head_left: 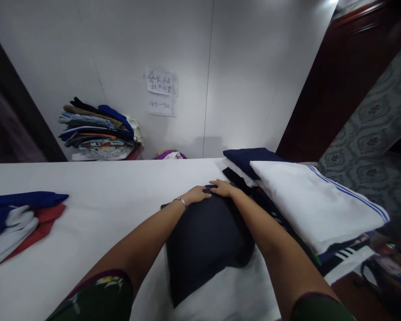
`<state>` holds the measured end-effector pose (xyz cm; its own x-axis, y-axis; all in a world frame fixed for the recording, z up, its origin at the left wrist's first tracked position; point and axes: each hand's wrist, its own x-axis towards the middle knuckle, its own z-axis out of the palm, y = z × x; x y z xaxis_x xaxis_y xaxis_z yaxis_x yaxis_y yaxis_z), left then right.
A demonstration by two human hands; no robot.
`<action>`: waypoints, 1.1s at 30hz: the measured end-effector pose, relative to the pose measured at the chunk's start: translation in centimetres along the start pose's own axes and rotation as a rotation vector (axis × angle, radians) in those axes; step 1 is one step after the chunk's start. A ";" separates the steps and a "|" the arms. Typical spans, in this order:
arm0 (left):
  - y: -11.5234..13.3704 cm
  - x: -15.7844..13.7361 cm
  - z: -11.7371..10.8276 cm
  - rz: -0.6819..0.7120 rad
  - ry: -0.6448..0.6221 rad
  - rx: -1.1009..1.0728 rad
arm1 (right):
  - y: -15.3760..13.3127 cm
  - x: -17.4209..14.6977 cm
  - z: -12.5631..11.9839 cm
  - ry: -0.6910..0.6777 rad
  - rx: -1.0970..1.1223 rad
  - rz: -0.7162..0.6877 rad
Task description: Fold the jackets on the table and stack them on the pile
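Note:
In front of me a dark garment (203, 240) lies on the white table, with a white part (230, 294) showing below its near edge. At the garment's far edge, my left hand (196, 194), with a bracelet at the wrist, rests on the cloth with its fingers stretched to the right. Close beside it, my right hand (222, 188) presses on the same edge, fingers apart and pointing left. The two hands nearly meet. My forearms pass along both sides of the garment, and the right one hides part of that side.
To the right rises a stack of folded clothes, topped by a white garment with blue stripes (321, 200) and a navy one (254, 156). Blue, white and red clothes (23, 218) lie on the table (103, 232) at left. A clothes pile (100, 127) stands behind the table.

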<state>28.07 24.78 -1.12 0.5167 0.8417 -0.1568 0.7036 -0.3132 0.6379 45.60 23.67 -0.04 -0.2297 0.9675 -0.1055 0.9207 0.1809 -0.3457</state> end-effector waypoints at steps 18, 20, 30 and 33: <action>-2.6 1.1 2.7 -0.086 0.094 0.164 | 1.9 1.3 3.0 -0.001 -0.214 0.015; -2.7 1.0 3.2 -0.094 0.117 0.196 | 2.0 1.8 3.3 -0.031 -0.204 0.019; -1.1 -3.7 1.1 0.003 0.341 0.379 | 1.0 1.0 3.0 0.031 -0.244 0.070; -1.9 -5.9 1.5 0.086 0.198 0.362 | 0.1 -0.4 2.1 0.140 -0.240 0.092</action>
<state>24.44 19.77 -2.53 0.5021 0.8630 0.0561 0.8061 -0.4906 0.3308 45.14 22.90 -1.94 -0.1117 0.9937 0.0095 0.9878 0.1120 -0.1082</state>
